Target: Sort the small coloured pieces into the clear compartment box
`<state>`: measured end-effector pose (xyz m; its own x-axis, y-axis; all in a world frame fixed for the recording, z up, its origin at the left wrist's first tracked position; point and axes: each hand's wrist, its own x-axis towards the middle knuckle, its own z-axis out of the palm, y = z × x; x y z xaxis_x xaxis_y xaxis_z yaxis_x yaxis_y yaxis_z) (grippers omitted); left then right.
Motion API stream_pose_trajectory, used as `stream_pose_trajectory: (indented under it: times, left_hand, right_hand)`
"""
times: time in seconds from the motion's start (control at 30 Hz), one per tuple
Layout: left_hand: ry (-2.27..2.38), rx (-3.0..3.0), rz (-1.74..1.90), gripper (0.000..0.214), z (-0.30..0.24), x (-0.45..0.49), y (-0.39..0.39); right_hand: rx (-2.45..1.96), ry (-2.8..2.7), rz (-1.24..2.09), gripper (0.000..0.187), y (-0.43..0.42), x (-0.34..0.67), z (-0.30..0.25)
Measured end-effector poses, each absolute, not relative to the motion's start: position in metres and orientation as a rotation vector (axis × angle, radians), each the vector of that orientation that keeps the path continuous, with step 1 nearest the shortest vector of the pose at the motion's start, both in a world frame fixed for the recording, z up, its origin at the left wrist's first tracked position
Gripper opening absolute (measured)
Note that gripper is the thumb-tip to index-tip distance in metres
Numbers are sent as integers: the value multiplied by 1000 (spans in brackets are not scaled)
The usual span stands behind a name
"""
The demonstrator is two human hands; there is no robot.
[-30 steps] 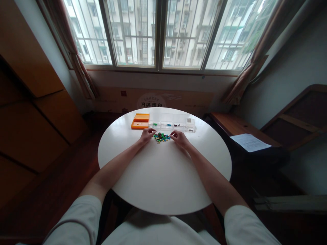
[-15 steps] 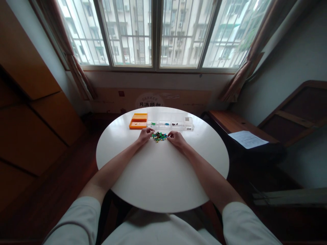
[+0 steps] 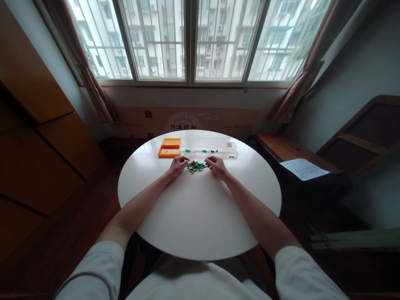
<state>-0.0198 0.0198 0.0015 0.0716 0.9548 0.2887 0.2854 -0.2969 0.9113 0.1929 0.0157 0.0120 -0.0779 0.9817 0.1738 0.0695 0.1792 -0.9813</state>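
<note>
A small heap of tiny coloured pieces [image 3: 196,167], green, blue, brown and yellow, lies on the white round table [image 3: 195,216]. At the heap's left edge is my left hand [image 3: 178,164], its fingers curled and drawn together near the pieces. My right hand [image 3: 216,165] is at the right edge, thumb and fingers bent into a pinch. Whatever either hand holds is too small to make out. Just beyond the hands stands a clear compartment box [image 3: 221,155], with green, blue and dark pieces in separate compartments.
Left of the clear box sits an orange tray [image 3: 160,155] with a few tiny bits in it. A wooden bench [image 3: 275,146] stands to the right, with a printed sheet [image 3: 303,168] on it. Behind the table are a large printed cardboard panel [image 3: 243,118] and a barred window.
My right hand has lifted slightly and moved a little to the right at the heap's edge. My left hand stays nearly where it was.
</note>
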Motion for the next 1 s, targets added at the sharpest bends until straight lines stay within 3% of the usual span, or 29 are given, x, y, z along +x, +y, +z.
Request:
stream_pose_trajectory:
  times: [0.23, 0.5, 0.73, 1.0]
  left_hand:
    - [1411, 2136, 1200, 21, 5, -15, 8]
    - [1327, 2500, 1150, 22, 8, 1, -11]
    - [1588, 2286, 1260, 23, 6, -14, 7]
    - [1351, 2686, 1093, 22, 3, -8, -2]
  right_hand:
    - [-1012, -1048, 1473, 16, 3, 180, 18]
    - [-941, -1081, 1580, 18, 1, 182, 17]
    - [-877, -1173, 1562, 27, 5, 180, 9]
    - [-809, -1230, 1614, 28, 10, 182, 4]
